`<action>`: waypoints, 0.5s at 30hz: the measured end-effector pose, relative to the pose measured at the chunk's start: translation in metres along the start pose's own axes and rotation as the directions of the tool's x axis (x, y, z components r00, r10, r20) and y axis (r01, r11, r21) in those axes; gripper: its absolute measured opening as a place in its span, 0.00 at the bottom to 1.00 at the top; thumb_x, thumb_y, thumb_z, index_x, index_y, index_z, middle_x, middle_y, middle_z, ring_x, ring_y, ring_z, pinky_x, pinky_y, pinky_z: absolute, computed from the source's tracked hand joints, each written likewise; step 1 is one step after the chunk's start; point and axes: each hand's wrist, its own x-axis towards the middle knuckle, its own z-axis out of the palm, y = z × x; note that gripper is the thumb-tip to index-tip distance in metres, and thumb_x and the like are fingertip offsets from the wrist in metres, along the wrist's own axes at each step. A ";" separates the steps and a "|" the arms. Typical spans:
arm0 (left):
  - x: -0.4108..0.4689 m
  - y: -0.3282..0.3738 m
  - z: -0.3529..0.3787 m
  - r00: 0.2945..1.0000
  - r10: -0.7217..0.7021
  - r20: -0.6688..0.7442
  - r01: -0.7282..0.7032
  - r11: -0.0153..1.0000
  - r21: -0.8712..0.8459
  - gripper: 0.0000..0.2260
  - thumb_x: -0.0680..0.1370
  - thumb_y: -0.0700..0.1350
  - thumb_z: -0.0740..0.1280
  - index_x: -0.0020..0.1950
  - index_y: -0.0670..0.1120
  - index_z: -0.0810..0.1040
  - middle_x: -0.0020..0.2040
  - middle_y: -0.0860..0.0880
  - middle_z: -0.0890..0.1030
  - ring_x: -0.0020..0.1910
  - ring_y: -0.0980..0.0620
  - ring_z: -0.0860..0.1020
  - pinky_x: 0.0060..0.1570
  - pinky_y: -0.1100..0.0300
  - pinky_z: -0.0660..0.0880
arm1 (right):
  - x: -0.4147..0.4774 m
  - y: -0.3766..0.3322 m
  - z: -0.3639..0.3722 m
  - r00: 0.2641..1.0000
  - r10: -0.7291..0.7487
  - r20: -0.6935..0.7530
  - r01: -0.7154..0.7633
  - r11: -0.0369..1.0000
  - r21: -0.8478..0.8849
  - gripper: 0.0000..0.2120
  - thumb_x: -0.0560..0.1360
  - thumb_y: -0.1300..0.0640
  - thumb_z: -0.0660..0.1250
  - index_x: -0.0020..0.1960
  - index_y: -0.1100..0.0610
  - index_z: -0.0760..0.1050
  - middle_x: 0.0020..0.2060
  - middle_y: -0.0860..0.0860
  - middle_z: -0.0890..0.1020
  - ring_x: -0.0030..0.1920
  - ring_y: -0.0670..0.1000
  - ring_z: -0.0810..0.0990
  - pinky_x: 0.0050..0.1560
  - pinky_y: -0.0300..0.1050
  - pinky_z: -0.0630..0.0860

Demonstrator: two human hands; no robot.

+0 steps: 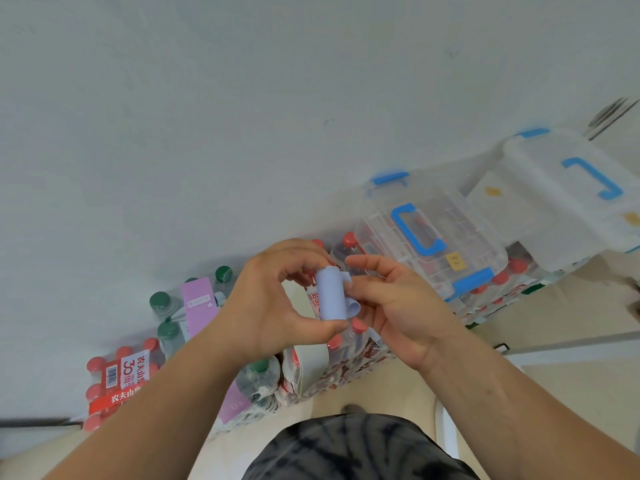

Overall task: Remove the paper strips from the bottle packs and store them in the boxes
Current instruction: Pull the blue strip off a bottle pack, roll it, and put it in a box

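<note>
A pale blue paper strip (331, 295), rolled into a short tube, is held between both hands above the bottle packs. My left hand (273, 303) pinches the roll between thumb and fingers. My right hand (394, 303) holds its loose curled end from the right. Below, shrink-wrapped packs of red-capped bottles (117, 379) and green-capped bottles (166, 317) stand along the wall. A purple paper strip (199, 306) lies across the green-capped pack. A clear box with blue handle and latches (433, 233) rests on a pack to the right, lid closed.
A second lidded white box with blue latches (568, 188) sits further right on more red-capped bottles (509, 271). A white strip (311, 365) curls over the pack beneath my hands. The grey wall rises behind. My dark patterned shorts (356, 448) and beige floor are below.
</note>
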 end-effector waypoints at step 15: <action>-0.006 -0.006 0.003 0.991 -0.132 0.000 0.132 0.991 -0.024 0.20 0.61 0.43 0.82 0.50 0.51 0.83 0.43 0.51 0.85 0.42 0.49 0.85 0.45 0.53 0.82 | -0.014 -0.007 0.003 0.955 -0.295 -0.040 0.273 0.921 -0.277 0.15 0.74 0.72 0.70 0.52 0.54 0.81 0.31 0.45 0.81 0.36 0.45 0.82 0.43 0.43 0.79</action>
